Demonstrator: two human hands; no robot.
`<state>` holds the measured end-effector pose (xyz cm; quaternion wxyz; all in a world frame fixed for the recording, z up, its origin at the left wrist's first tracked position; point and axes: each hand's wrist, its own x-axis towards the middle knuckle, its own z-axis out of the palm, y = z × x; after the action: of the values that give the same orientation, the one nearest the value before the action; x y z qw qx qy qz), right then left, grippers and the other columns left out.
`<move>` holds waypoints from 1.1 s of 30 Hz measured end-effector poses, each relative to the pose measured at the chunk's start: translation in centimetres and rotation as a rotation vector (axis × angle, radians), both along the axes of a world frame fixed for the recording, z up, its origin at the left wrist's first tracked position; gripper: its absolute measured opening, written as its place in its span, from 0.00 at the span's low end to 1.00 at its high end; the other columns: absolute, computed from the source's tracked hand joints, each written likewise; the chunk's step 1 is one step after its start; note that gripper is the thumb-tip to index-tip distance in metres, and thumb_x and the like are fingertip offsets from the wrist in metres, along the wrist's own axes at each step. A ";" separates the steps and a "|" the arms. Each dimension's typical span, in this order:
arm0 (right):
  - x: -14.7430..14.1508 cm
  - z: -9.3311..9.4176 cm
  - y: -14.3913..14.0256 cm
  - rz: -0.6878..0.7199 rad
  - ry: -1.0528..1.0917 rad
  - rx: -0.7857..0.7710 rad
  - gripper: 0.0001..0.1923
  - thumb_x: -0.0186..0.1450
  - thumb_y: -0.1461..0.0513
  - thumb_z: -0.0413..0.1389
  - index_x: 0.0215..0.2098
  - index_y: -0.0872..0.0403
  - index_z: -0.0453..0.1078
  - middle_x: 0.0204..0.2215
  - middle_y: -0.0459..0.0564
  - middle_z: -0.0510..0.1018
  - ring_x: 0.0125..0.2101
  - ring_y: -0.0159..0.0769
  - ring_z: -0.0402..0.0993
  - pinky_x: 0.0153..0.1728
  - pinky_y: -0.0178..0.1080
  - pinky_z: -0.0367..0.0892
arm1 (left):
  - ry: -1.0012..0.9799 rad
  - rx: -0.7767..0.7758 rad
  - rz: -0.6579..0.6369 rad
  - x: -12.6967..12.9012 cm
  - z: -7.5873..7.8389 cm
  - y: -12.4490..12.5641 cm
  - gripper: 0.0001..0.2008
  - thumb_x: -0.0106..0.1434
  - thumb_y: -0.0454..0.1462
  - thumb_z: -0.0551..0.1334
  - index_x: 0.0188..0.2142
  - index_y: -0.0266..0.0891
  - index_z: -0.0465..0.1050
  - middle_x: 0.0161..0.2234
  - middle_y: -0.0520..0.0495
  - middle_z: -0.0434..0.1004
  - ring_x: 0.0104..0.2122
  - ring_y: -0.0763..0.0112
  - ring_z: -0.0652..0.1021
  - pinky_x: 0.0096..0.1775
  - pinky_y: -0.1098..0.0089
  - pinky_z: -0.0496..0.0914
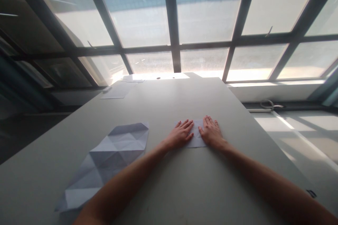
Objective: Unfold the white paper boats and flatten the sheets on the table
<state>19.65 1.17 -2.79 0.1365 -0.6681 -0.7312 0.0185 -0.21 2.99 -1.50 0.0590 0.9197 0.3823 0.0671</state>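
A small piece of white paper (196, 142) lies flat on the table, its left and right parts covered by my hands. My left hand (181, 134) rests palm down on the paper's left side, fingers stretched out and slightly spread. On the right side, my right hand (211, 132) lies flat with its fingers extended forward. A strip of the paper shows between the two hands. To the left of my left forearm is a larger creased sheet of paper (118, 153), unfolded, with its fold lines raised and its lower edge partly behind the arm.
The white table (169, 102) stretches away toward tall framed windows (148, 10). Flat sheets of paper (116, 90) lie at its far left corner. A looped cable (267, 104) lies beyond the table's right edge. A small dark mark (311, 193) shows at the lower right.
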 end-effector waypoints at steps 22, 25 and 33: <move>-0.1 0.5 0.2 0.408 -0.006 -0.050 0.33 0.70 0.51 0.38 0.68 0.59 0.45 0.67 0.56 0.48 0.66 0.41 0.40 0.64 0.49 0.38 | 0.020 0.034 0.049 0.1 0.0 -0.3 0.33 0.69 0.53 0.40 0.68 0.42 0.41 0.68 0.45 0.43 0.67 0.64 0.45 0.63 0.58 0.42; 0.0 0.5 0.2 0.369 -0.011 -0.063 0.34 0.70 0.50 0.38 0.68 0.59 0.45 0.67 0.56 0.47 0.66 0.42 0.39 0.64 0.50 0.37 | 0.019 0.037 0.043 0.1 -0.1 -0.2 0.33 0.70 0.53 0.40 0.68 0.40 0.42 0.68 0.45 0.43 0.67 0.64 0.45 0.63 0.58 0.42; -0.1 0.9 -0.1 0.287 -0.001 -0.071 0.33 0.69 0.51 0.39 0.67 0.61 0.49 0.67 0.58 0.48 0.66 0.44 0.41 0.63 0.50 0.39 | 0.043 0.020 0.273 -0.1 -0.6 0.4 0.34 0.68 0.55 0.40 0.67 0.39 0.46 0.68 0.44 0.43 0.66 0.56 0.46 0.62 0.47 0.42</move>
<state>19.52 1.08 -1.87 0.1081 -0.5612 -0.8181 0.0634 -0.32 3.42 -2.07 0.0322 0.8608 0.5045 0.0587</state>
